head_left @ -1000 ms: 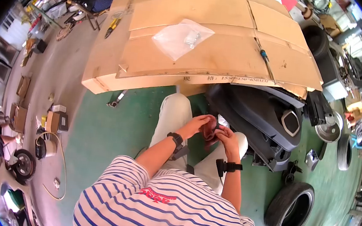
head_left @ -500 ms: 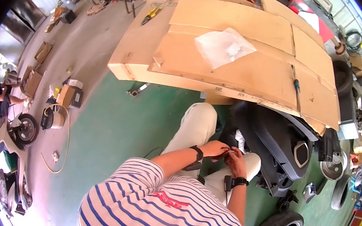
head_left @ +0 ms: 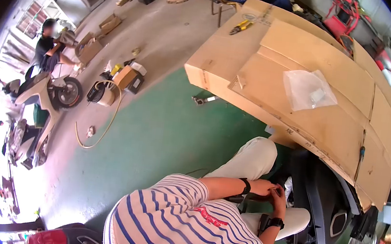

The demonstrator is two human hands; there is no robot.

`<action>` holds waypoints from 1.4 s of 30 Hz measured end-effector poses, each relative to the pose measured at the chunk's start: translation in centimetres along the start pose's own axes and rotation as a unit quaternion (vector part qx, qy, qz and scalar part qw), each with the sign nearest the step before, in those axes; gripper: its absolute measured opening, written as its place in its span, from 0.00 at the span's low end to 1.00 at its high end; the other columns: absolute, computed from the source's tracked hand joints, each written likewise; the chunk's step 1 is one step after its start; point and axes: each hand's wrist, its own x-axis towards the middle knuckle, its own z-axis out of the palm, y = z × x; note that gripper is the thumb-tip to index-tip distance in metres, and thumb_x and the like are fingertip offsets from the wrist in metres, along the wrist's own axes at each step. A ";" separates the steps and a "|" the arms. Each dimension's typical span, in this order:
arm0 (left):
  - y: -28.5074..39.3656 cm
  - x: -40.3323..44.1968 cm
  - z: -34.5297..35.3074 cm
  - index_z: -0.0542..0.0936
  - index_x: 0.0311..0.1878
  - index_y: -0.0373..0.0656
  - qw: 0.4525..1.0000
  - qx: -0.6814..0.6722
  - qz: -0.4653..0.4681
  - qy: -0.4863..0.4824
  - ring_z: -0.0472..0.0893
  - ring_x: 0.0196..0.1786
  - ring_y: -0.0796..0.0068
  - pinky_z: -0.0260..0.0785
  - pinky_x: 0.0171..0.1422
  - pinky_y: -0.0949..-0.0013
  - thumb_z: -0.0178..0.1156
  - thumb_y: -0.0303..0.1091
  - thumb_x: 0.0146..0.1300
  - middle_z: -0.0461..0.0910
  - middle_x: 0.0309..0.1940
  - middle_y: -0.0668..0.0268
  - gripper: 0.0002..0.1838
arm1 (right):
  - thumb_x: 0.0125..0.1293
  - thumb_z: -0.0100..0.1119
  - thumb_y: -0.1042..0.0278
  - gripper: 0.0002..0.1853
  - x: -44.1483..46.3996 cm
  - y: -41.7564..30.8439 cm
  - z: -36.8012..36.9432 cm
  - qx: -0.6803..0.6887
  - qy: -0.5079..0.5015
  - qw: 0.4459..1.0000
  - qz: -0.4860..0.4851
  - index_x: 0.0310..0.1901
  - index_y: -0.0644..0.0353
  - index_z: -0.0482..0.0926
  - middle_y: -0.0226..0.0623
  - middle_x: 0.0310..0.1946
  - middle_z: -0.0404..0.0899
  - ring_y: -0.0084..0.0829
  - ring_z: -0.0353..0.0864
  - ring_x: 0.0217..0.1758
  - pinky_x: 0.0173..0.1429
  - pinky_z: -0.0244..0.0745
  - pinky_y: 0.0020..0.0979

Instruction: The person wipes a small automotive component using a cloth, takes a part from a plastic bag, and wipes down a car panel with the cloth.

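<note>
My left hand (head_left: 261,187) and my right hand (head_left: 279,202) meet above my lap, fingers closed against each other. Whatever they pinch is too small and too hidden to make out. Just right of them stands a large black plastic vehicle part (head_left: 314,198), with a whitish piece of wrapping (head_left: 288,188) near its left side. Beyond my knees spreads a flattened cardboard sheet (head_left: 311,125) over a cardboard box (head_left: 217,62). On the cardboard lie a clear plastic bag (head_left: 298,88) holding a small white item, a screwdriver (head_left: 361,153) and yellow-handled pliers (head_left: 241,27).
A metal fitting (head_left: 203,100) lies on the green floor (head_left: 155,132). Farther left are a curved hose (head_left: 110,129), a small carton (head_left: 124,77) and a scooter (head_left: 39,94), with another person (head_left: 49,50) seated behind it. A red vehicle (head_left: 49,240) shows at bottom left.
The view has swung left, so the cardboard, my hands and the black part sit farther right and more of the scooter shows. My hands stay together over my lap.
</note>
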 end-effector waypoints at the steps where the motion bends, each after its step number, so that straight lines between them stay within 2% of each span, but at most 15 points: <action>1: -0.1 0.1 0.0 0.72 0.52 0.38 1.000 0.000 -0.005 0.007 0.76 0.41 0.47 0.67 0.45 0.54 0.50 0.31 0.54 0.78 0.37 0.50 0.20 | 0.59 0.59 0.70 0.21 1.1 0.5 -0.3 0.051 0.019 0.999 -0.002 0.54 0.62 0.70 0.33 0.42 0.76 0.23 0.78 0.37 0.38 0.73 0.21; 3: -0.3 0.1 -0.5 0.73 0.45 0.35 0.995 -0.044 -0.080 0.032 0.76 0.40 0.48 0.68 0.44 0.56 0.53 0.35 0.53 0.78 0.35 0.48 0.17 | 0.60 0.59 0.70 0.20 2.2 0.9 -0.4 0.100 0.032 0.994 -0.003 0.53 0.64 0.70 0.33 0.41 0.77 0.23 0.77 0.36 0.39 0.73 0.21; 4: -0.2 -0.2 -0.7 0.73 0.34 0.35 0.994 -0.055 -0.079 0.051 0.77 0.38 0.49 0.68 0.41 0.56 0.58 0.36 0.49 0.77 0.31 0.48 0.14 | 0.60 0.58 0.70 0.19 2.3 0.6 -0.3 0.106 0.024 0.994 -0.021 0.52 0.65 0.71 0.33 0.40 0.77 0.23 0.77 0.36 0.40 0.73 0.21; 11: -0.9 -0.6 -1.7 0.78 0.34 0.36 0.989 0.085 -0.117 -0.006 0.79 0.39 0.52 0.70 0.43 0.58 0.63 0.34 0.43 0.79 0.32 0.49 0.14 | 0.64 0.54 0.68 0.17 2.3 0.3 0.8 0.133 -0.026 0.987 -0.083 0.52 0.66 0.72 0.30 0.38 0.76 0.19 0.75 0.39 0.43 0.70 0.19; 13: -0.8 -0.6 -1.6 0.79 0.37 0.38 0.990 0.056 -0.116 0.062 0.79 0.40 0.53 0.71 0.45 0.59 0.63 0.34 0.42 0.80 0.34 0.49 0.16 | 0.64 0.54 0.67 0.17 2.1 1.1 0.1 0.178 -0.033 0.980 -0.088 0.52 0.65 0.72 0.29 0.39 0.76 0.18 0.74 0.38 0.43 0.70 0.19; 15: -1.4 0.0 -1.0 0.77 0.36 0.34 0.993 0.051 -0.100 0.045 0.78 0.38 0.49 0.70 0.43 0.57 0.63 0.36 0.45 0.79 0.32 0.49 0.17 | 0.65 0.52 0.67 0.16 2.2 1.8 -0.6 0.107 0.020 0.990 -0.085 0.51 0.65 0.73 0.29 0.40 0.76 0.19 0.74 0.41 0.43 0.69 0.20; 16: -2.6 0.5 -0.2 0.78 0.36 0.34 0.985 0.097 -0.130 0.053 0.78 0.38 0.49 0.70 0.43 0.57 0.62 0.35 0.45 0.79 0.32 0.49 0.16 | 0.65 0.53 0.66 0.15 2.8 2.2 -0.6 0.033 0.014 0.986 -0.165 0.51 0.62 0.74 0.27 0.38 0.76 0.16 0.73 0.38 0.38 0.66 0.18; 17: -3.4 0.9 0.4 0.78 0.36 0.35 0.975 0.144 -0.160 0.060 0.79 0.38 0.49 0.71 0.43 0.57 0.61 0.34 0.45 0.79 0.32 0.48 0.15 | 0.65 0.53 0.66 0.15 2.9 2.8 -0.8 0.032 0.015 0.986 -0.165 0.51 0.62 0.74 0.27 0.38 0.76 0.16 0.73 0.38 0.38 0.66 0.18; 22: -1.9 0.9 0.0 0.77 0.19 0.32 0.981 0.133 -0.125 0.067 0.78 0.28 0.47 0.70 0.34 0.55 0.57 0.30 0.40 0.75 0.20 0.44 0.08 | 0.62 0.56 0.68 0.14 1.7 3.5 -1.5 0.033 0.057 0.989 -0.134 0.48 0.63 0.75 0.28 0.38 0.78 0.17 0.73 0.35 0.36 0.65 0.18; 25: -2.4 1.3 0.6 0.78 0.20 0.34 0.970 0.175 -0.131 0.104 0.78 0.28 0.47 0.70 0.34 0.55 0.58 0.30 0.40 0.76 0.21 0.46 0.08 | 0.60 0.56 0.72 0.14 1.8 4.3 -1.8 0.017 0.102 0.977 -0.188 0.48 0.65 0.75 0.31 0.39 0.78 0.20 0.76 0.38 0.41 0.69 0.19; 26: -2.4 1.5 0.7 0.79 0.29 0.33 0.969 0.160 -0.165 0.093 0.79 0.35 0.47 0.71 0.41 0.56 0.58 0.29 0.41 0.77 0.25 0.44 0.10 | 0.59 0.56 0.74 0.14 2.0 4.6 -1.9 0.022 0.115 0.967 -0.224 0.48 0.66 0.74 0.33 0.40 0.79 0.22 0.77 0.40 0.45 0.70 0.20; 29: -3.7 1.3 1.3 0.80 0.26 0.34 0.974 0.129 -0.128 0.133 0.78 0.33 0.48 0.71 0.39 0.55 0.58 0.29 0.41 0.77 0.24 0.45 0.08 | 0.58 0.56 0.76 0.16 1.7 4.3 -1.9 -0.047 0.156 0.959 -0.232 0.49 0.67 0.74 0.36 0.41 0.79 0.25 0.78 0.44 0.50 0.70 0.23; 31: -2.9 0.9 0.7 0.80 0.18 0.37 0.976 0.103 -0.118 0.148 0.78 0.29 0.49 0.71 0.36 0.55 0.59 0.30 0.40 0.76 0.21 0.48 0.06 | 0.58 0.56 0.76 0.14 1.9 4.6 -1.8 -0.053 0.159 0.960 -0.223 0.47 0.67 0.75 0.36 0.39 0.80 0.24 0.78 0.43 0.49 0.71 0.22; 33: -4.0 1.3 0.4 0.80 0.27 0.39 0.978 0.139 -0.148 0.055 0.79 0.33 0.52 0.71 0.40 0.59 0.58 0.28 0.42 0.79 0.26 0.50 0.07 | 0.58 0.56 0.77 0.12 2.4 4.5 -2.1 -0.071 0.155 0.962 -0.215 0.44 0.67 0.77 0.36 0.36 0.80 0.24 0.78 0.41 0.47 0.71 0.22; 42: -1.9 0.9 -0.7 0.75 0.28 0.36 0.983 0.051 -0.150 0.096 0.77 0.34 0.50 0.69 0.39 0.58 0.59 0.34 0.46 0.77 0.27 0.49 0.10 | 0.60 0.56 0.76 0.06 2.5 4.1 -1.1 -0.033 0.135 0.950 -0.280 0.39 0.63 0.75 0.27 0.29 0.77 0.15 0.74 0.33 0.39 0.69 0.18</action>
